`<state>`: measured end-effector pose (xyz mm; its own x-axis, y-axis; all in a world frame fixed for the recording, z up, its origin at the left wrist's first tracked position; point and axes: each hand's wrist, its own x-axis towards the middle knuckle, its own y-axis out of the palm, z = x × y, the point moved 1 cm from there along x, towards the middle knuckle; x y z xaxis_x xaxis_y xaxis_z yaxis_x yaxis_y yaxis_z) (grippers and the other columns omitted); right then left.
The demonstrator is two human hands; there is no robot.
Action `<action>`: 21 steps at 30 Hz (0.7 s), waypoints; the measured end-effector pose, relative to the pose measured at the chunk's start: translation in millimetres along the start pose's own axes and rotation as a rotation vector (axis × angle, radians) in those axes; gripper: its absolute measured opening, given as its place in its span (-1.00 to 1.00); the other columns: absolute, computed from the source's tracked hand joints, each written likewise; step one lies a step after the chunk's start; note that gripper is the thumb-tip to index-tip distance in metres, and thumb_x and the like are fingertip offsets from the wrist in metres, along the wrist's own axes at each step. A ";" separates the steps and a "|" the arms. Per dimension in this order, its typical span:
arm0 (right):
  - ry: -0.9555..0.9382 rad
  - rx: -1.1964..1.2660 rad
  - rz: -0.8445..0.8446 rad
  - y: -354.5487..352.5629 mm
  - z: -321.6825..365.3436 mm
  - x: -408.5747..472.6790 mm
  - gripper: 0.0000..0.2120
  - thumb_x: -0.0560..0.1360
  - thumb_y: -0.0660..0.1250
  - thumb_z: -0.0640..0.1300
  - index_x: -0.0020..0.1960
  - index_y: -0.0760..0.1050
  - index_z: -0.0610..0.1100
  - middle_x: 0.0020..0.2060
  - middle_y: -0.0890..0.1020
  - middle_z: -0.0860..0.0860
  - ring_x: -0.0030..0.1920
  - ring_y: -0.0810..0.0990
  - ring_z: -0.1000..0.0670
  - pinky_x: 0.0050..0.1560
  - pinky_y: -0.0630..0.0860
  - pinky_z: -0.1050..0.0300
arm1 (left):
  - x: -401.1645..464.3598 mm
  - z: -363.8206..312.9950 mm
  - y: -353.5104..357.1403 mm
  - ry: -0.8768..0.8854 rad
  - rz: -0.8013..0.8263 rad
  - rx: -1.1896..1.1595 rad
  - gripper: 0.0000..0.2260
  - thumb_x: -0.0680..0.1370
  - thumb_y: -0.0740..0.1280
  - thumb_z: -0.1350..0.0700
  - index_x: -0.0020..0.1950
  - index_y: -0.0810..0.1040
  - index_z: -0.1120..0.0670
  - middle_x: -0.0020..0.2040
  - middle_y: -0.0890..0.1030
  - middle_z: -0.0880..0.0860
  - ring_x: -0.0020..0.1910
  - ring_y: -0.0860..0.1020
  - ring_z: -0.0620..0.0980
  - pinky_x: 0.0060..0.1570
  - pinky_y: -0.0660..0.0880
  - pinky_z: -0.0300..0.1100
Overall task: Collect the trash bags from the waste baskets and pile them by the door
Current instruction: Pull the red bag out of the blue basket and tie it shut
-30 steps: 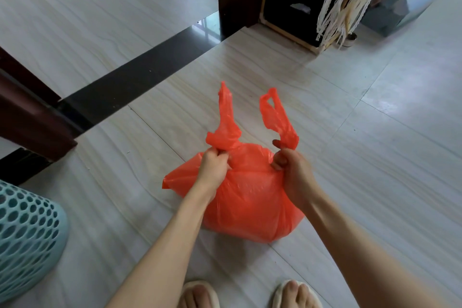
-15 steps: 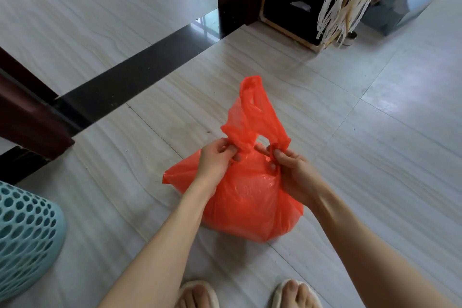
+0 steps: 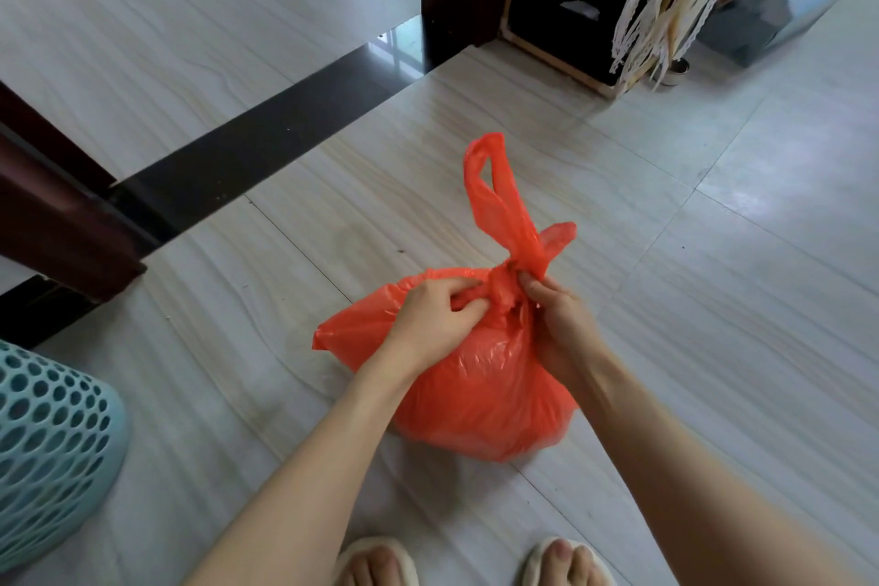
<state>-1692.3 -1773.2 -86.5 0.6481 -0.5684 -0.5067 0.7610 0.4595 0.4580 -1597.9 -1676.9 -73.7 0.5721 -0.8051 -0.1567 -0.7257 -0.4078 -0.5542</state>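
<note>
Head view, hands point(image 3: 494, 314) pinching bag point(image 3: 480, 400) knot, contents hidden, basket point(image 3: 52, 447) cropped

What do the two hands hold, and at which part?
Both the left hand and right hand pinch the orange plastic trash bag at its knotted handles.

No readable text, label, brand, number or sign anywhere in view. Translucent orange plastic trash bag point(image 3: 480, 376): plain, unprinted. Pale blue perforated plastic waste basket point(image 3: 52, 447): no marking. Grey-blue box point(image 3: 780, 0) at top right: dark spot and faint print, too blurred to read.
</note>
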 end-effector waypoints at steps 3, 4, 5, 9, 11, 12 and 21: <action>-0.063 -0.130 -0.125 -1.3 -2.6 5.7 -0.77 0.52 0.19 -0.32 -0.16 0.59 -0.14 -0.41 0.64 -0.01 -0.32 0.58 0.00 -0.16 0.52 0.11 | -3.8 7.5 -1.3 0.014 -0.003 -0.061 -0.72 0.48 0.33 0.23 0.19 0.50 0.11 0.07 0.63 0.03 0.10 0.56 -0.07 0.00 0.33 -0.50; -0.102 -0.203 -0.170 -0.4 -2.8 5.7 -0.79 0.51 0.22 -0.32 -0.14 0.59 -0.12 -0.37 0.63 -0.02 -0.29 0.57 0.00 -0.15 0.50 0.10 | -6.7 7.4 -1.4 0.012 0.001 -0.116 -0.76 0.49 0.32 0.25 0.13 0.46 0.08 -0.02 0.60 -0.01 0.01 0.56 -0.11 -0.05 0.33 -0.55; -0.152 -0.286 -0.225 0.1 -2.7 6.4 -0.82 0.49 0.25 -0.32 -0.11 0.56 -0.10 -0.30 0.62 -0.03 -0.25 0.56 0.00 -0.12 0.50 0.09 | -9.5 5.9 -2.1 0.020 -0.008 -0.171 -0.81 0.50 0.31 0.26 0.04 0.40 0.05 -0.09 0.56 -0.03 -0.07 0.55 -0.15 -0.10 0.34 -0.56; -0.314 -0.507 -0.361 2.6 -1.4 5.8 -0.86 0.45 0.32 -0.28 -0.18 0.44 -0.05 -0.25 0.53 0.00 -0.25 0.50 0.03 -0.14 0.46 0.09 | -9.6 7.1 -3.2 0.095 -0.092 -0.248 -0.74 0.50 0.32 0.27 -0.22 0.33 -0.04 -0.28 0.50 -0.02 -0.27 0.51 -0.15 -0.13 0.41 -0.32; -0.285 -0.448 -0.350 -0.7 -0.9 5.0 -0.82 0.47 0.30 -0.27 -0.25 0.44 -0.05 -0.34 0.54 0.01 -0.30 0.49 0.03 -0.17 0.44 0.08 | -4.7 11.5 -1.9 0.019 -0.208 -0.327 -0.74 0.49 0.33 0.28 -0.25 0.36 -0.02 -0.33 0.51 -0.02 -0.34 0.52 -0.19 -0.19 0.43 -0.33; -0.231 -0.316 -0.315 -2.8 0.1 4.3 -0.83 0.48 0.29 -0.28 -0.23 0.45 -0.06 -0.39 0.57 0.02 -0.35 0.52 0.05 -0.22 0.47 0.10 | -0.7 15.4 -1.2 -0.071 -0.309 -0.423 -0.75 0.49 0.33 0.29 -0.26 0.36 0.00 -0.33 0.52 0.03 -0.34 0.53 -0.15 -0.21 0.45 -0.30; 0.062 0.004 0.175 -4.8 2.4 -9.3 -0.82 0.52 0.17 -0.35 -0.02 0.51 -0.17 -0.31 0.69 -0.02 -0.37 0.66 0.07 -0.34 0.59 0.23 | 7.6 8.7 10.4 -0.226 -0.255 -0.554 -0.73 0.48 0.34 0.31 -0.29 0.35 0.02 -0.34 0.48 -0.02 -0.38 0.45 -0.17 -0.29 0.38 -0.36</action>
<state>-1702.1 -1771.8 -82.3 0.7712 -0.4372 -0.4628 0.6365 0.5448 0.5459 -1597.7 -1683.6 -87.8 0.7753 -0.5673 -0.2777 -0.6111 -0.7849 -0.1027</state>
